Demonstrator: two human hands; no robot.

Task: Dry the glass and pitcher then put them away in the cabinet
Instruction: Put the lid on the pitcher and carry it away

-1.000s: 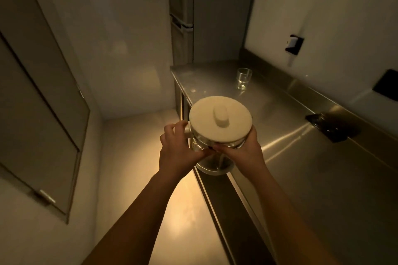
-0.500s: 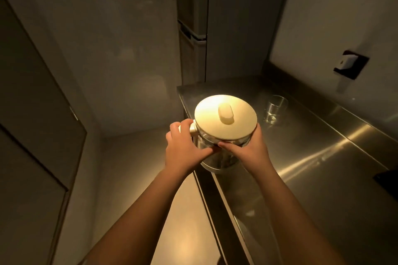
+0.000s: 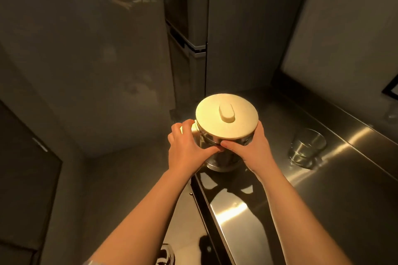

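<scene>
Dim warm light falls on a steel counter (image 3: 336,200) that runs along the right wall, with a tall grey fridge (image 3: 193,28) at its far end; a dark cabinet door (image 3: 25,168) stands at the left. Both hands hold the pitcher (image 3: 224,148) above the counter's near-left edge; its cream lid (image 3: 227,116) is on, with an oblong knob on top. The left hand (image 3: 186,148) wraps its fingers round the pale handle on the pitcher's left side, its thumb lying across the glass body; the right hand (image 3: 251,148) curls round the right side just under the lid's rim, its thumb tip meeting the left thumb at the front. The glass (image 3: 307,148) stands upright on the counter, right of the right hand's fingers and apart from them; nothing touches it. A shoe (image 3: 165,254) shows on the floor below the left forearm.
</scene>
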